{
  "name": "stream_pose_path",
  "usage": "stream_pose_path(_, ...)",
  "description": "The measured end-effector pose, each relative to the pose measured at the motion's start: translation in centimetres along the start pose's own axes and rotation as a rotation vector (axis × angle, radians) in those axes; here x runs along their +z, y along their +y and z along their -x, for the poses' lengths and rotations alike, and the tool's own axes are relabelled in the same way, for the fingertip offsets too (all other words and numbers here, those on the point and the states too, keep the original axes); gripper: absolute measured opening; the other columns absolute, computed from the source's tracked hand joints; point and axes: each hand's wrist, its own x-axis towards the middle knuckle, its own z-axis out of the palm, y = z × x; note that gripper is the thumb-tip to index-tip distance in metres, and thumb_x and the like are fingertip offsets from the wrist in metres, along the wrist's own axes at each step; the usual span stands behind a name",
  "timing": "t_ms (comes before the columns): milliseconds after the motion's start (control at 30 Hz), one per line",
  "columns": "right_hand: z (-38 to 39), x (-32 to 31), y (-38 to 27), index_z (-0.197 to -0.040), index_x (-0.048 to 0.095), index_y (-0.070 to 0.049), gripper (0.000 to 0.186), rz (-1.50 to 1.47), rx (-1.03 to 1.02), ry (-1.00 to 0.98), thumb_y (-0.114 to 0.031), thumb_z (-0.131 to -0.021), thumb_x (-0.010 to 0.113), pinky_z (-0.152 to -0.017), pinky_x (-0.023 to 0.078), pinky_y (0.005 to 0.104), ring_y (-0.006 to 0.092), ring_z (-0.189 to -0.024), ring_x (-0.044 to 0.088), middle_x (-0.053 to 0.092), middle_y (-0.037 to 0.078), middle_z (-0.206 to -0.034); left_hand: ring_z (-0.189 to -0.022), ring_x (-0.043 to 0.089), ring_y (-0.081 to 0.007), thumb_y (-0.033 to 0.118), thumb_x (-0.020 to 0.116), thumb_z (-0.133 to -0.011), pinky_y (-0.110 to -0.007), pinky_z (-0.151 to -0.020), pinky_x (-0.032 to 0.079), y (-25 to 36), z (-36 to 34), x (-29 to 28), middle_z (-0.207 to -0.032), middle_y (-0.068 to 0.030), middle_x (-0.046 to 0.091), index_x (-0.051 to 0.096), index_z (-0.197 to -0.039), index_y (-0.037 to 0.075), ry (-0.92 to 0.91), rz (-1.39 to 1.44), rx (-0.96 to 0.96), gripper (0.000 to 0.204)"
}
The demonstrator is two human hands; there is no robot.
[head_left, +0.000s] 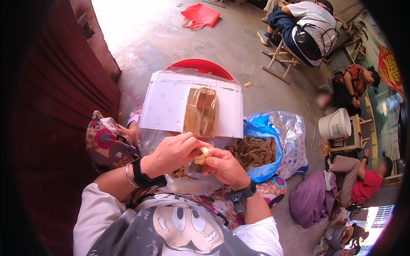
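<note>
Seated work over the lap, seen from above. Concrete floor [171,34] all around, with other people well apart at upper right and lower right, a white bucket [335,124] on a small stand, and a red bag [200,15] lying far off at the top.

Resting across the knees: a large clear plastic bag [190,104] with a pale flat sheet inside, a stack of tan strips [200,112] upright against that sheet, and a red basin [200,67] showing behind its top edge. Just beside it, to the right, a blue-and-clear bag [277,141] open at the mouth and filled with loose tan strips [254,151] (supply within easy reach of the right hand).

In front of the chest, touching each other: left hand [171,155] above, right hand [224,168] below, both wrists banded. Between them, a small pale yellowish roll [203,154], pinched from both sides; left fingers curled over its top, right thumb and forefinger pressed against its lower side. Remaining fingers folded in, none spread.

Judged as a winding or folding step on the small roll. Best done with even pressure from both thumbs, turns kept tight and aligned, and the piece held over the clear bag so that any dropped scrap lands there rather than on the floor. Risk (judged): loosened grip letting the roll spring open.
</note>
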Motion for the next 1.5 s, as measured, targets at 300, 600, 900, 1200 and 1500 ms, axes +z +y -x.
stream_pose_path(300,0.6,0.7,-2.7,-0.11,0.06,-0.003,0.025,0.488,0.01,0.267,-0.022,-0.094,0.057,-0.055,0.044,0.0169,0.004,-0.067,0.054,0.06,-0.001,-0.086,-0.061,0.057,-0.0214,0.013,0.062,-0.087,-0.03,-0.054,0.045,-0.3,0.3,-0.3,-0.07,-0.0085,0.055,0.058,-0.086,0.001,-0.095,0.266,-0.215,0.013)
stream_pose_path(600,1.4,-1.7,-3.8,-0.1,0.06,-0.003,0.015,0.337,-0.059,0.171,-0.016,-0.091,0.061,-0.048,0.032,0.0151,0.0014,-0.057,0.043,0.055,-0.004,-0.073,-0.063,0.05,-0.0068,0.022,0.052,-0.096,-0.021,-0.058,0.042,-0.3,0.6,-1.2,-0.073,-0.0009,0.057,0.058,-0.09,0.001,-0.182,0.746,-0.368,0.022)
stream_pose_path(900,0.0,0.3,-2.1,-0.096,0.062,-0.003,0.01,0.599,-0.13,0.128,-0.011,-0.09,0.062,-0.056,0.038,0.0161,0.0011,-0.065,0.046,0.056,-0.005,-0.076,-0.075,0.066,-0.0183,0.02,0.047,-0.098,-0.029,-0.069,0.054,-0.5,0.4,0.2,-0.092,-0.015,0.064,0.045,-0.103,0.005,-0.409,1.611,-0.814,0.015)
stream_pose_path(1200,0.6,-0.6,-3.6,-0.096,0.062,-0.001,0.012,0.628,-0.086,0.176,-0.011,-0.089,0.064,-0.061,0.043,0.0174,0.0029,-0.069,0.053,0.061,-0.002,-0.081,-0.062,0.058,-0.0146,0.009,0.059,-0.091,-0.025,-0.055,0.048,-1.3,0.8,0.0,-0.076,-0.0095,0.06,0.052,-0.087,0.005,-0.308,1.649,-0.83,0.009)
stream_pose_path(1500,-0.7,0.1,-5.4,-0.098,0.057,-0.002,0.01,1.18,-0.167,0.256,-0.007,-0.089,0.061,-0.064,0.044,0.0205,0.0061,-0.069,0.052,0.058,0.0,-0.077,-0.062,0.058,-0.0195,0.007,0.061,-0.082,-0.026,-0.06,0.046,-0.9,-0.8,-2.8,-0.067,-0.0046,0.056,0.053,-0.088,0.006,-0.126,0.259,-0.299,0.01)
